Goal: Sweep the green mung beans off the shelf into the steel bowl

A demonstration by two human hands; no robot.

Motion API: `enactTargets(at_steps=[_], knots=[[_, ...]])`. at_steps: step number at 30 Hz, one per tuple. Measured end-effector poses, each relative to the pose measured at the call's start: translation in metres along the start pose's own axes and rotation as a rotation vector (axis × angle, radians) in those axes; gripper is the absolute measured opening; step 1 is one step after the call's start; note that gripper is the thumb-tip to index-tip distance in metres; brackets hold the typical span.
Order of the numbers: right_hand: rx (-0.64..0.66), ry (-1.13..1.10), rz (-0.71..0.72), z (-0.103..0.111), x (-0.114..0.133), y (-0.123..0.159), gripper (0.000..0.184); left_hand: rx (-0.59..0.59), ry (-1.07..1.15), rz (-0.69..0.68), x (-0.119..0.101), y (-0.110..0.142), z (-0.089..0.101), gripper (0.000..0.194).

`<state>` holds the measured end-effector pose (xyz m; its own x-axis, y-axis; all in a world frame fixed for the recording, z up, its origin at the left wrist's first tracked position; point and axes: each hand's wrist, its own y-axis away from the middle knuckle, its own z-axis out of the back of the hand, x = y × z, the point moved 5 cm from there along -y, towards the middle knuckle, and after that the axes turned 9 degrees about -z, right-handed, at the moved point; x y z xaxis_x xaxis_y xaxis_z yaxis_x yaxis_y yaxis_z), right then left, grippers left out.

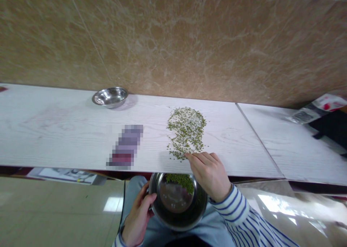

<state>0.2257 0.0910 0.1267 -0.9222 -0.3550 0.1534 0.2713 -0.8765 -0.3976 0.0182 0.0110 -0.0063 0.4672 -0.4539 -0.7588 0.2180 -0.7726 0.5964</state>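
Below the table's front edge, my left hand (pixel 139 212) grips the rim of a round steel bowl (pixel 177 223), thumb over the edge. Inside the bowl, a heap of small green beans (pixel 181 182) that look like mung beans lies toward the far side. On the table, more green beans (pixel 188 127) are spread in a loose patch, with whitish grains among them. My right hand (pixel 208 173) reaches over the bowl's right rim to the near edge of this patch. Its fingers are bent and held together, fingertips down at the beans; whether they pinch any is hidden.
A smaller steel bowl (pixel 110 98) stands by the wall at left. A pixelated flat object (pixel 126 145) lies left of the beans. At far right are a clear plastic packet (pixel 309 113) and a black item (pixel 332 129). A seam (pixel 258 138) crosses the white tabletop.
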Motion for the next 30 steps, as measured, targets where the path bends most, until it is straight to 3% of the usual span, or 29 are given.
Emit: enactTargets(at_steps=[9, 16, 30], knots=[[0.003, -0.002, 0.006, 0.002, 0.003, 0.002, 0.021, 0.064, -0.030, -0.043, -0.001, -0.001, -0.002, 0.058], [0.012, -0.057, -0.004, 0.012, -0.003, 0.012, 0.021, 0.035, -0.056, -0.039, 0.000, -0.002, 0.002, 0.060], [0.012, -0.031, -0.058, 0.006, -0.013, 0.010, 0.022, 0.034, -0.043, -0.035, -0.002, -0.001, -0.001, 0.062]])
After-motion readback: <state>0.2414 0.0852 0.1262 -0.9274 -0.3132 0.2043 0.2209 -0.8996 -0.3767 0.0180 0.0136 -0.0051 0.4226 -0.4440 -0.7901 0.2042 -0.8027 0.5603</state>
